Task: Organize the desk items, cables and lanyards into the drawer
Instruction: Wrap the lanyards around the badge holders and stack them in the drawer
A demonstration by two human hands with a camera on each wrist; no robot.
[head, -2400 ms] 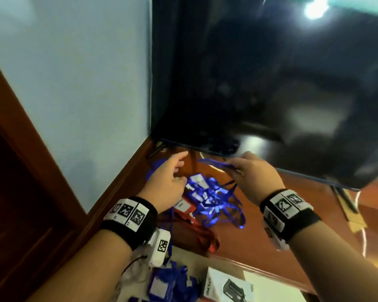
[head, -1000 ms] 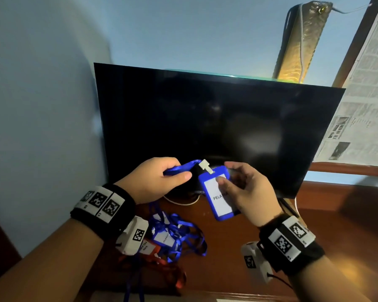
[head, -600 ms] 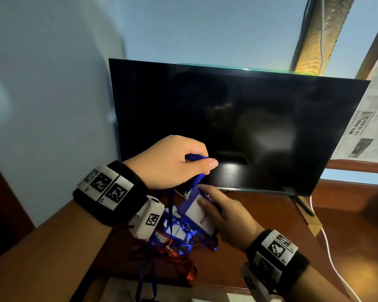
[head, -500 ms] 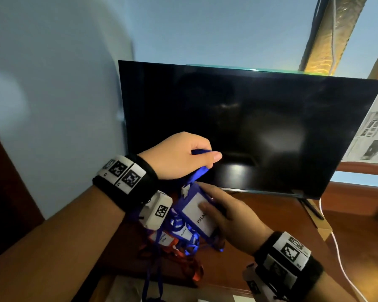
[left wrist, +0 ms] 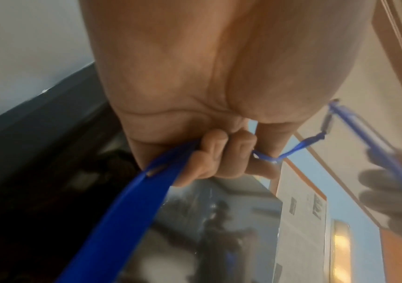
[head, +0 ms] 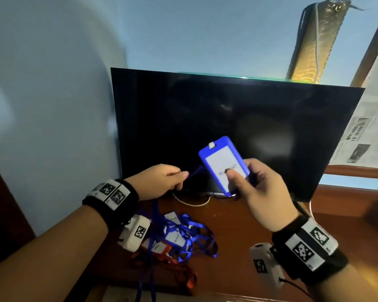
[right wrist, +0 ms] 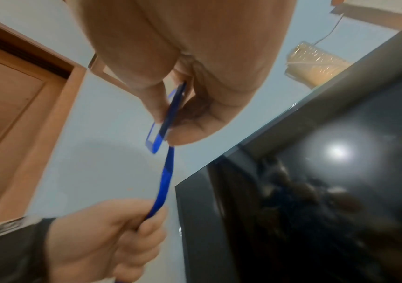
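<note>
My right hand pinches a blue badge holder with a white card, lifted in front of the dark screen; the thumb lies on the card's face. Its blue lanyard strap runs left into my left hand, whose curled fingers grip it. In the left wrist view the strap passes through the closed fingers. The right wrist view shows the badge holder edge-on between thumb and fingers, with the strap leading down to the left hand. A tangle of blue and red lanyards with badges lies on the wooden desk.
A large black screen stands at the back of the desk, against a pale blue wall. A white cable curls under its lower edge. Newspaper sheets cover the far right. The held strap hangs down past the desk's front edge.
My right hand has raised the badge holder from low over the pile to in front of the screen. My left hand has dropped and slid left along the strap.
</note>
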